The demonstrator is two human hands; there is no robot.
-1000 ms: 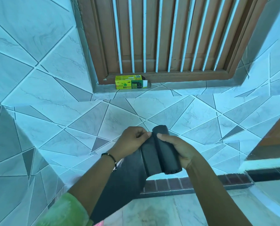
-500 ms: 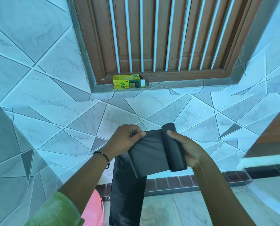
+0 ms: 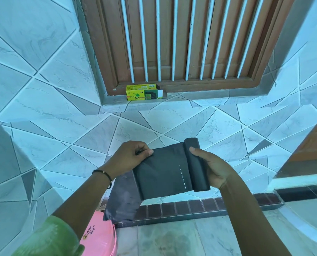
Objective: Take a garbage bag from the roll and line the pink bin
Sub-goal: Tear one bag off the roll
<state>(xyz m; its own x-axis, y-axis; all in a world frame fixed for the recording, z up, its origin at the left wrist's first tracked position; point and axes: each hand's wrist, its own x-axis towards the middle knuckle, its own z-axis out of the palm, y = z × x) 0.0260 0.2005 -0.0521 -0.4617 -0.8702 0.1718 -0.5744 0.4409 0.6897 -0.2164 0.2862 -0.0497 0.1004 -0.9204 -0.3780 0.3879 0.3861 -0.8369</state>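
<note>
My right hand [image 3: 212, 168] grips the black roll of garbage bags [image 3: 196, 163] in front of me. A flat stretch of black garbage bag [image 3: 159, 172] runs from the roll to my left hand [image 3: 130, 156], which pinches its far edge. A dotted perforation line [image 3: 182, 179] crosses the plastic close to the roll. More of the bag hangs down below my left wrist toward the pink bin [image 3: 100, 239], whose rim shows at the bottom left, partly hidden by my left arm.
A yellow-green bin-bag box [image 3: 143, 92] lies on the tiled sill under a brown wooden window with white bars [image 3: 174, 39]. Tiled walls close in left and ahead. A dark brick strip [image 3: 200, 207] edges the floor below.
My hands have drawn apart, unrolling more plastic. The perforation line has come into sight, the hanging end has lengthened, and the pink bin has entered the view.
</note>
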